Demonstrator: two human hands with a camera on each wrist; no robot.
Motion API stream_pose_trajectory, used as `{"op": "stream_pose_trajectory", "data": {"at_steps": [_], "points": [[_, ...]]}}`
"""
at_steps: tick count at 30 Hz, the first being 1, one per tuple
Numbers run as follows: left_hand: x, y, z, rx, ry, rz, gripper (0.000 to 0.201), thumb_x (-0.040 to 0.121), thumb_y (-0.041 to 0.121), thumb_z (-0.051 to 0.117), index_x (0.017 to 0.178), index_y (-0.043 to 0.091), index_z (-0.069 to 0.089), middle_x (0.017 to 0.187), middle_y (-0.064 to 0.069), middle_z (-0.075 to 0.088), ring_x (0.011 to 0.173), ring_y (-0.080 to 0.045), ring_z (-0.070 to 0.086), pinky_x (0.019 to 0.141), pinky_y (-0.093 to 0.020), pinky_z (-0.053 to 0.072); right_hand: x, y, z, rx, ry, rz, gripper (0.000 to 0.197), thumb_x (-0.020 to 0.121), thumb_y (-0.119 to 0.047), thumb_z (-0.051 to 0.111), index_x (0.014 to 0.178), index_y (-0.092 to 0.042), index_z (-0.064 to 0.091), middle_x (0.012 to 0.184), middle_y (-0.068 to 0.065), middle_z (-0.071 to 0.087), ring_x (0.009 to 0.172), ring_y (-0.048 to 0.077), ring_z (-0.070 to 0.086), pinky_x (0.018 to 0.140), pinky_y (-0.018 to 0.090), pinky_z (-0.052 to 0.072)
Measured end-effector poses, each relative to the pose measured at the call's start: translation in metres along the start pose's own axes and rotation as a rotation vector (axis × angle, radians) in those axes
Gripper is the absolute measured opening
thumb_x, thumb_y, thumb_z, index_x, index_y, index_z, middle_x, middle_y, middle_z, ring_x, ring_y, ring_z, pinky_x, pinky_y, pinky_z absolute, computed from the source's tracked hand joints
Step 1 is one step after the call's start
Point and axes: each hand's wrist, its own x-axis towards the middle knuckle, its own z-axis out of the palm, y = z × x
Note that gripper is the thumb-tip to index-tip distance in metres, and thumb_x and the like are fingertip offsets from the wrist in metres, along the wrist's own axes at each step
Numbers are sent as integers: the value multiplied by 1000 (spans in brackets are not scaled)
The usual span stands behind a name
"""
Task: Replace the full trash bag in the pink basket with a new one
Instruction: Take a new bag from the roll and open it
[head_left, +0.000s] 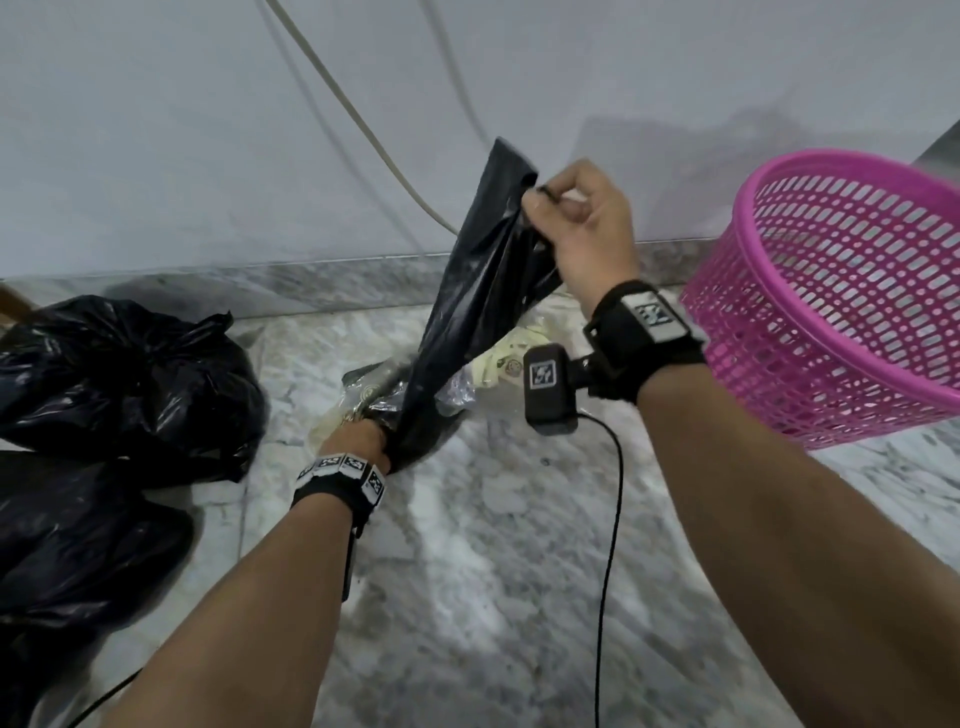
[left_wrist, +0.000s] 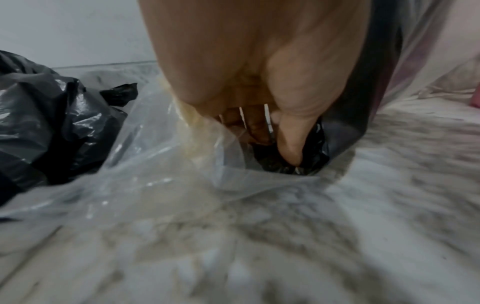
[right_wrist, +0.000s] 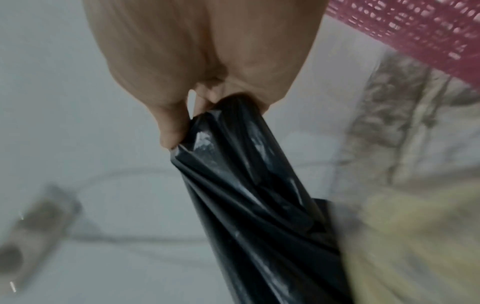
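Note:
A new black trash bag (head_left: 475, 291) is stretched slantwise between my hands above the marble floor. My right hand (head_left: 576, 218) pinches its upper end, seen close in the right wrist view as black plastic (right_wrist: 241, 174) under the fingers (right_wrist: 171, 131). My left hand (head_left: 363, 441) grips the bag's lower end near the floor; the thumb (left_wrist: 288, 139) presses into bunched black plastic (left_wrist: 314, 152). The empty pink basket (head_left: 841, 291) lies tilted on its side at the right, its mouth toward me. A full tied black bag (head_left: 130, 384) sits at the left.
A clear plastic packet (head_left: 483, 374) with pale contents lies on the floor under the stretched bag; clear plastic (left_wrist: 155, 174) shows beside my left hand. More black bag plastic (head_left: 78, 540) lies at the lower left. A pale cable (head_left: 363, 124) hangs down the wall.

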Motion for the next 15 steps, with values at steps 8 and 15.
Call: {"op": "stream_pose_trajectory", "data": {"at_steps": [8,15], "points": [[-9,-6,3,38,-158,-14,42,75,39,63,109,15,70,106,-6,72,98,-27,68,83,-32,53,44,-104,-22,137,-9,-238,17,91,-11,62,83,-12,48,69,10,60,61,23,59,59,34,49],[-38,47,-148,-921,13,122,28,82,7,71,109,14,67,110,-9,70,88,-19,64,72,-27,56,41,-115,-2,31,-272,-42,22,75,1,69,86,-13,55,78,19,56,76,26,54,75,34,50]]}}
